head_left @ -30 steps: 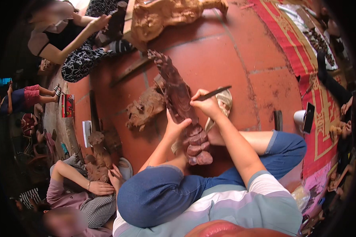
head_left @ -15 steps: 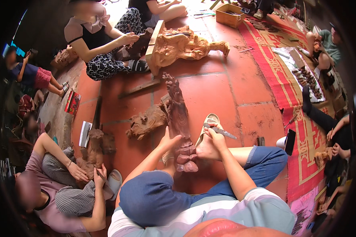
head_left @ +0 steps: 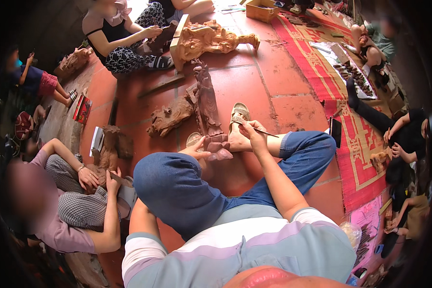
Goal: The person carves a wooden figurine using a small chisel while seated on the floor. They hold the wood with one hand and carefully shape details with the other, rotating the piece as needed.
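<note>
A slender, dark red-brown carving [head_left: 207, 101], seemingly wooden, is being held out over a red tiled floor [head_left: 293, 89] between two sandals [head_left: 240, 114], its base nearest the body and its top pointing away. The left hand [head_left: 194, 150] is being laid against the left side of the base, thumb reaching across; its fingers are being partly hidden, so how firmly it is closing cannot be told. A thin, dark tool [head_left: 270, 134] is being pinched in the right hand [head_left: 255, 136], clear of the carving. Stiffness and fair weight are being suggested by the solid form; the lumpy base is probably offering the surest hold, while the narrow top is looking more fragile. Folds and ridges are being shown along the shaft. Beside it, a rough, knotted brown block [head_left: 172, 117] is lying.
</note>
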Available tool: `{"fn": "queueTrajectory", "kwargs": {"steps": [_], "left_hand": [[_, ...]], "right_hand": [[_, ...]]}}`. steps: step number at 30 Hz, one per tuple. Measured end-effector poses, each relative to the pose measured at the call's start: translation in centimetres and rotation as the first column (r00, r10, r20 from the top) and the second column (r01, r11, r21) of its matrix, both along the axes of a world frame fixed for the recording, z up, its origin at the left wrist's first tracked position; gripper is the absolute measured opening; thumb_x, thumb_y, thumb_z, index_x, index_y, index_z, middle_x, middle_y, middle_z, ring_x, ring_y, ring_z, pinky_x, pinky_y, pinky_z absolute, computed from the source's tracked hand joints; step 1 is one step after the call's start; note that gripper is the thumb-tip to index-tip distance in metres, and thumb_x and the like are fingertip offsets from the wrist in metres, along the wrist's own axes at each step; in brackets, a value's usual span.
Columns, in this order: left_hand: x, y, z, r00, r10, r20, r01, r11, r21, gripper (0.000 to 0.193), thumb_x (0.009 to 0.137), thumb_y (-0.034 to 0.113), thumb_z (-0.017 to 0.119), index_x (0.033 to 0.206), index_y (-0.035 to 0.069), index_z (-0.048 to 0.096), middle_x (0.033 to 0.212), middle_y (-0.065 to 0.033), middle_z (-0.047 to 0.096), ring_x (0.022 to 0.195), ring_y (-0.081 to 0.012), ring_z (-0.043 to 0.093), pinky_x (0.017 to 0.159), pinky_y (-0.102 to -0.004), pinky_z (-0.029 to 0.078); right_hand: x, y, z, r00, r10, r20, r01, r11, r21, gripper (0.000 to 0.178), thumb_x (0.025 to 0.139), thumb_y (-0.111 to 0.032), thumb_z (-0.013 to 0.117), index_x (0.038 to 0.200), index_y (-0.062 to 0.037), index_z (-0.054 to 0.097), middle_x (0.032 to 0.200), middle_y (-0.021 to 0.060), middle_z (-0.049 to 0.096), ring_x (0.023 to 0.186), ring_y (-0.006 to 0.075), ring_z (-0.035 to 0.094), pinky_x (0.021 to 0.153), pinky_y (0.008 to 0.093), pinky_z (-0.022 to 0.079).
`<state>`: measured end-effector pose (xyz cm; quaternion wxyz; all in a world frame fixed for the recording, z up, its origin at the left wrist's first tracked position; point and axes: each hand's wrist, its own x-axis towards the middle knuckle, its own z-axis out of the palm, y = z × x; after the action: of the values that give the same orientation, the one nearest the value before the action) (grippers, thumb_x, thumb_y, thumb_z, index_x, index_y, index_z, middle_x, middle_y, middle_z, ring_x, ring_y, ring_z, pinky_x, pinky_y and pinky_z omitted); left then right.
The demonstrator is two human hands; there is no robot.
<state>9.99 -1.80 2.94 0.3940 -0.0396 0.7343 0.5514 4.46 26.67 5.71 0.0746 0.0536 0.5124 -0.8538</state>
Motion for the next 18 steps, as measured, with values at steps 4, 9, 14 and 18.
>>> {"fn": "queueTrajectory", "kwargs": {"steps": [4,9,14,18], "left_hand": [[0.4,0.2,0.7,1.000,0.011,0.006,-0.011,0.999,-0.043,0.100,0.088,0.031,0.070,0.154,0.013,-0.003,0.154,-0.0207,0.021,0.142,-0.0255,0.021,0.112,-0.0325,0.022],[0.4,1.5,1.5,0.936,0.306,0.176,-0.323,0.943,0.077,0.113,0.079,0.044,0.075,0.152,0.004,-0.002,0.151,-0.0282,0.024,0.142,-0.0328,0.024,0.114,-0.0360,0.022],[-3.6,2.5,-1.1,0.919,0.350,-0.180,-0.378,0.913,-0.153,0.119,0.076,0.046,0.076,0.150,-0.002,-0.004,0.147,-0.0293,0.031,0.137,-0.0346,0.034,0.111,-0.0373,0.030],[-7.4,3.1,-1.4,0.851,0.502,-0.156,-0.516,0.855,-0.058,0.128,0.072,0.047,0.080,0.149,0.000,-0.010,0.148,-0.0288,0.028,0.136,-0.0344,0.034,0.111,-0.0394,0.030]], "right_hand": [[0.8,-0.6,-1.1,0.997,0.068,-0.019,-0.068,0.997,0.029,0.013,0.090,-0.012,0.066,0.087,-0.0023,0.058,0.090,0.0067,0.065,0.083,0.0119,0.064,0.076,0.0243,0.055],[0.3,-0.9,-2.7,0.995,0.091,0.046,-0.093,0.994,0.052,0.010,0.091,-0.009,0.064,0.087,-0.0032,0.057,0.093,0.0082,0.065,0.088,0.0151,0.066,0.081,0.0285,0.058],[-1.7,-1.7,-4.8,0.993,0.099,0.068,-0.100,0.995,0.010,0.009,0.090,-0.008,0.065,0.088,-0.0033,0.057,0.095,0.0076,0.064,0.088,0.0137,0.065,0.081,0.0286,0.057],[-2.8,-3.9,-4.4,0.995,0.102,0.004,-0.102,0.990,0.101,0.008,0.089,-0.006,0.066,0.089,-0.0019,0.059,0.099,0.0073,0.062,0.091,0.0118,0.061,0.082,0.0268,0.052]]}}
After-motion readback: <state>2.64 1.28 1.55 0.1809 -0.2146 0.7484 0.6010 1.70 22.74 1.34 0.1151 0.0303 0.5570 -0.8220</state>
